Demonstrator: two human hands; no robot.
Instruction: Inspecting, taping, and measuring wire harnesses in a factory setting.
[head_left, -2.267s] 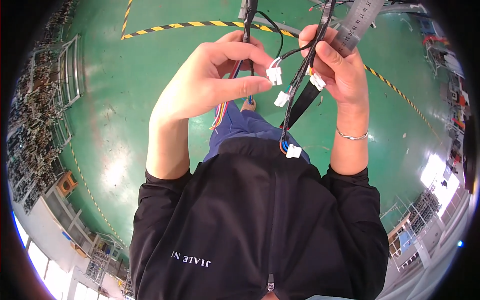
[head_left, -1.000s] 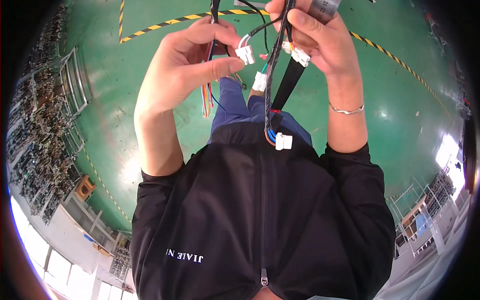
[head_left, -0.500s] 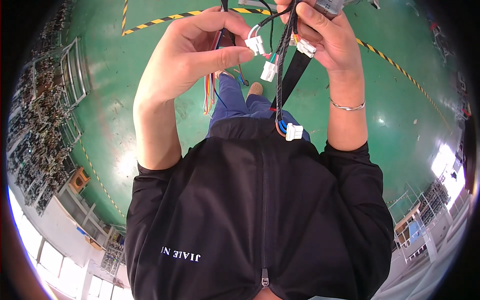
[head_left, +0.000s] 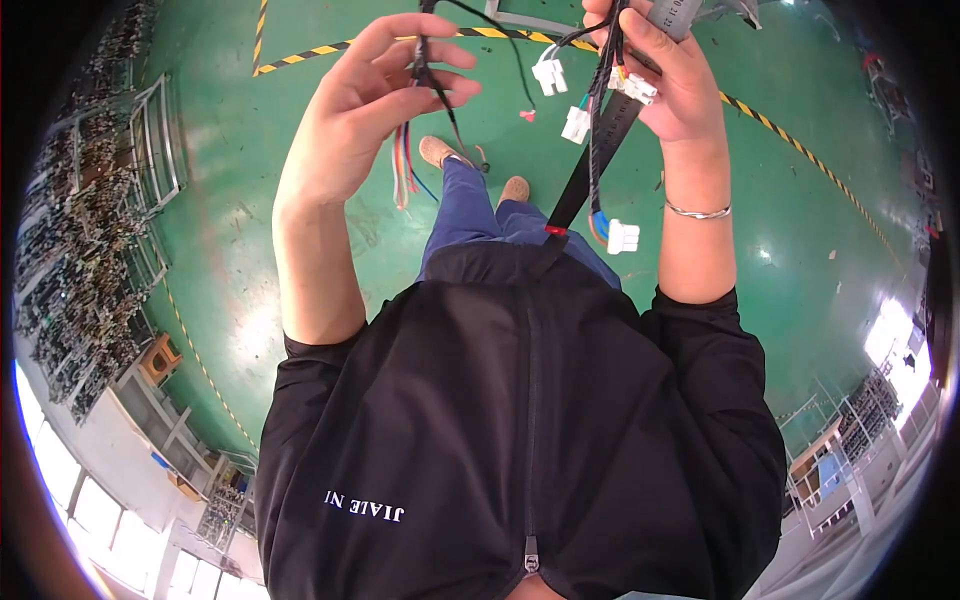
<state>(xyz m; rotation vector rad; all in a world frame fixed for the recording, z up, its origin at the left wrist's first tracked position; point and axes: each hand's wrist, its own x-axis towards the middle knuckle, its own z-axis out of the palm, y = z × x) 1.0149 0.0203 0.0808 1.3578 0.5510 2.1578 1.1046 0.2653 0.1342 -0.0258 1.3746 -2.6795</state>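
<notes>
A wiring harness of black-sleeved branches (head_left: pixel 597 120) hangs between my raised hands. My left hand (head_left: pixel 365 115) has loosely curled fingers around a dark branch, with thin coloured wires (head_left: pixel 403 180) hanging below it. My right hand (head_left: pixel 675 75) is closed around the harness and a long ruler (head_left: pixel 672 14), silver above the hand and dark below it. White plug connectors dangle near the right hand: one upper left (head_left: pixel 549 75), one lower (head_left: pixel 576 124), one against the fingers (head_left: pixel 636 87). Another white connector (head_left: pixel 623 237) hangs lowest, on blue and brown wires.
Below is a green floor (head_left: pixel 230 200) with yellow-black striped tape (head_left: pixel 310 50). My shoes (head_left: pixel 515 189) stand under the harness. Racks full of hanging parts (head_left: pixel 75 250) line the left side. A metal frame rack (head_left: pixel 820 460) stands at lower right.
My left hand has let go of the white connector it pinched and moved left, its fingers spreading. The connectors have swung to the right, and more of the ruler shows.
</notes>
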